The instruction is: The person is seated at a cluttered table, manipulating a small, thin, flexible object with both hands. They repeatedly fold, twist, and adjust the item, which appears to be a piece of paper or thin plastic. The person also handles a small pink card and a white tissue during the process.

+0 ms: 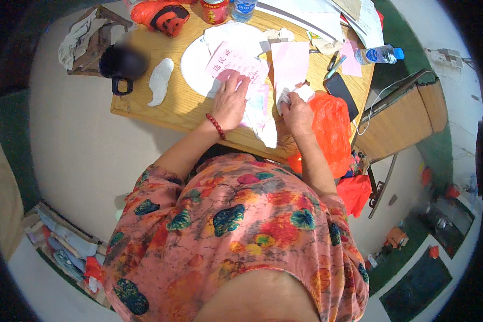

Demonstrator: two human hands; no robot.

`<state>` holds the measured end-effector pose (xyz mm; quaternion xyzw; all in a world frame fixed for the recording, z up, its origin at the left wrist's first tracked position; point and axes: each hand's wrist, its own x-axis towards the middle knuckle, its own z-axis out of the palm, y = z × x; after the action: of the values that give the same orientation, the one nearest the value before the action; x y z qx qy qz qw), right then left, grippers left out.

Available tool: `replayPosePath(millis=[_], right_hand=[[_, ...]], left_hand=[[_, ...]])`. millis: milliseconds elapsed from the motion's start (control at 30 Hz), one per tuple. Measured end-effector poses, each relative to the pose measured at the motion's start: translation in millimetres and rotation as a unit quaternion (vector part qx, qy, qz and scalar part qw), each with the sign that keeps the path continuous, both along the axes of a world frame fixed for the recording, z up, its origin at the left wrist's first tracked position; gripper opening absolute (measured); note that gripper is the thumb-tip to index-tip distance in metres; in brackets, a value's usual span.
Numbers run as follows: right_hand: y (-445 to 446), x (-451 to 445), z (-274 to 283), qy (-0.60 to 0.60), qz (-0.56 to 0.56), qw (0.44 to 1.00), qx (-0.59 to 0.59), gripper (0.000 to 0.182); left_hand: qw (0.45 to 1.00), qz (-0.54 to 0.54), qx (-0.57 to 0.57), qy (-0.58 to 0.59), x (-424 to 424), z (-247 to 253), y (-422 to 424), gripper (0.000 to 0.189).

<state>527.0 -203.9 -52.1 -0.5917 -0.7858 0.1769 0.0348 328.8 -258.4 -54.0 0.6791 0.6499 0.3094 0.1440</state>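
My left hand [230, 100], with a red bead bracelet [216, 125] at the wrist, rests on a pink paper sheet [221, 56] bearing printed red writing. The sheet lies partly over a white round thing [191, 68] on the wooden table [177, 114]. In my right hand [298, 114] is a crumpled white tissue [304, 92], pinched at the lower end of a plain pink paper strip [290, 60]. Between my hands lie a pinkish paper piece [259, 106] and a white tissue [269, 135] at the table's front edge. A red plastic bag [332, 131] sits beside my right wrist.
A dark mug [122, 66] and a white tissue [161, 82] are at left. Rightward lie a phone [341, 95], pens [334, 64] and a water bottle [378, 54]. A red can [214, 11] and another bottle [243, 10] stand at the back. A wooden stool [98, 44] adjoins the table.
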Motion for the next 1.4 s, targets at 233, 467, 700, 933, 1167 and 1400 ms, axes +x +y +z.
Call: replayPosePath(millis=[233, 467, 700, 933, 1167, 1400], right_hand=[[0.0, 32.3, -1.7, 0.495, -0.248, 0.831, -0.055, 0.012], [11.6, 78.8, 12.8, 0.538, -0.408, 0.738, 0.016, 0.005], [16.5, 48.0, 24.6, 0.528, -0.411, 0.742, 0.029, 0.052], [19.0, 50.1, -8.4, 0.467, -0.325, 0.822, 0.019, 0.016], [12.9, 52.0, -11.4, 0.441, -0.329, 0.835, 0.018, 0.012], [-8.0, 11.3, 0.0, 0.304, -0.207, 0.929, -0.046, 0.015]], left_hand=[[0.998, -0.045, 0.004, 0.049, -9.9, -8.5, 17.9, 0.021], [0.995, -0.028, 0.043, 0.080, -10.8, -8.7, 28.3, 0.026], [0.999, 0.029, -0.004, -0.037, 10.3, 4.2, 58.1, 0.034], [0.966, 0.037, -0.158, -0.201, 28.3, -3.3, 98.3, 0.022], [0.877, 0.090, -0.130, -0.454, 14.5, 4.2, 105.9, 0.009], [0.964, 0.098, -0.008, -0.247, -10.3, 2.6, 104.5, 0.018]])
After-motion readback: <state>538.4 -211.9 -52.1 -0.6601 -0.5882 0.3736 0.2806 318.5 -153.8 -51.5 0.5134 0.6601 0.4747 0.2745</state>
